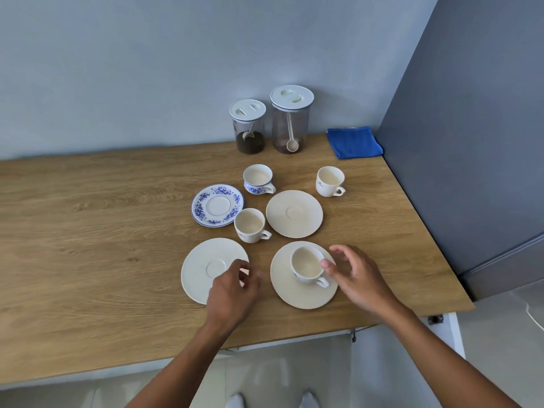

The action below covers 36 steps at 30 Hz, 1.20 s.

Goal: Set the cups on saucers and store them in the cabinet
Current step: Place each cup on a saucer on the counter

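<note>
The left hand (232, 293) hides part of the near-left saucer (203, 269).

small blue cup (306, 265) marks, unreadable, no legible text

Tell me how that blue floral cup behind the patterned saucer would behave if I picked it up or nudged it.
The blue floral cup looks like glazed ceramic, so probably rigid, smooth and chippable if knocked against the blue floral saucer beside it. It appears empty, so likely light. It is wide and low, so a nudge would probably slide it across the wooden counter rather than tip it.
</note>
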{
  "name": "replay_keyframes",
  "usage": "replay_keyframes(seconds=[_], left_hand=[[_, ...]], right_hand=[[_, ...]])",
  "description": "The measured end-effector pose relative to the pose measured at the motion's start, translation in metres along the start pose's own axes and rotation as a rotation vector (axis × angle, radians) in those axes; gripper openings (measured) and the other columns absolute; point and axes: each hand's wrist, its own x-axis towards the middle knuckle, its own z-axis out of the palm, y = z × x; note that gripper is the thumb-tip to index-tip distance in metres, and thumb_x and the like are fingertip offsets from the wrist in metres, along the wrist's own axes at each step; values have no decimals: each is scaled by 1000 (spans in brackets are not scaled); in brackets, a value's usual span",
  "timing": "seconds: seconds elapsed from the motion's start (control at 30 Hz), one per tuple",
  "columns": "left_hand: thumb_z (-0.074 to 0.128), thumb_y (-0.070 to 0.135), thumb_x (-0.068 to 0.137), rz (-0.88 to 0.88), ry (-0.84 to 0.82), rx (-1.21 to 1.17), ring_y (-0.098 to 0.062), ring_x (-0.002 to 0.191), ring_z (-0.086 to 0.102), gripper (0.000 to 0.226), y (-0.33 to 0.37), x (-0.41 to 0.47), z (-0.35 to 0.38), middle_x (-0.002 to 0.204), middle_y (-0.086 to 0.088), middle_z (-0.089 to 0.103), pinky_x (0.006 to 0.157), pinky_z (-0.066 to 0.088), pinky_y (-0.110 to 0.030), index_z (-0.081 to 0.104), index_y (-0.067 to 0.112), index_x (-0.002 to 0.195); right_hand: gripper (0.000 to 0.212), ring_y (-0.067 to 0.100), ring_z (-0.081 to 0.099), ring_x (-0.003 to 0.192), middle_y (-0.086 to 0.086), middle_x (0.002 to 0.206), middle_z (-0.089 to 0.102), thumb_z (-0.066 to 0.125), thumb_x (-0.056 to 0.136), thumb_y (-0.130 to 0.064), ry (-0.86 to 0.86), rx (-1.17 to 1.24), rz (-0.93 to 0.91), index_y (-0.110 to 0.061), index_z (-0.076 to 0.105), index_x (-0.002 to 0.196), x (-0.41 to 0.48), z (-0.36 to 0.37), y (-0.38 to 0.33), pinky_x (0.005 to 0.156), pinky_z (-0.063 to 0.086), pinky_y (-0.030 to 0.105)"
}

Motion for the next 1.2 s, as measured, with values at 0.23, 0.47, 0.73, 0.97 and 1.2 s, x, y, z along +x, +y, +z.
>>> replay_keyframes(seconds=[0.23, 0.47, 0.73, 0.97, 1.2], left_hand=[[65, 43, 88, -56, 158, 84, -16, 74, 63, 25, -35, 19, -59, 77, 11, 66, 67, 47, -30, 61, 24, 104], [65, 34, 89, -163, 148, 140, -23, 76, 63, 25, -73, 39, -92, 70, 10, 61, 69, 47, -31, 61, 18, 108], [69, 23, 86, -205, 77, 81, -18, 78, 61, 11, -96, 45, -86, 77, 4, 65, 69, 41, -25, 68, 16, 94], [70, 22, 86, -209, 96, 72, -15, 78, 60, 11, -98, 48, -83, 80, 4, 65, 71, 40, -24, 69, 15, 94], [70, 23, 86, -227, 109, 56, -14, 76, 59, 10, -99, 47, -82, 77, 6, 65, 69, 40, -24, 69, 16, 93]], right_hand=[[38, 8, 58, 108, -11, 116, 63, 65, 90, -50, -142, 28, -55, -29, 64, 120, 61, 8, -38, 88, 45, 26], [24, 3, 59, 79, -7, 87, 69, 69, 90, -43, -329, -104, -122, -25, 76, 104, 110, 37, -79, 71, 45, 21], [16, 8, 67, 68, -2, 79, 76, 72, 90, -33, -418, -30, -53, -18, 76, 90, 123, 56, -80, 74, 53, 24], [11, 16, 72, 73, 7, 82, 79, 77, 86, -23, -406, 201, 18, -13, 77, 92, 123, 50, -81, 84, 58, 29], [11, 12, 73, 72, 2, 79, 78, 77, 86, -25, -488, 130, -147, -14, 78, 89, 103, 63, -110, 80, 55, 23]])
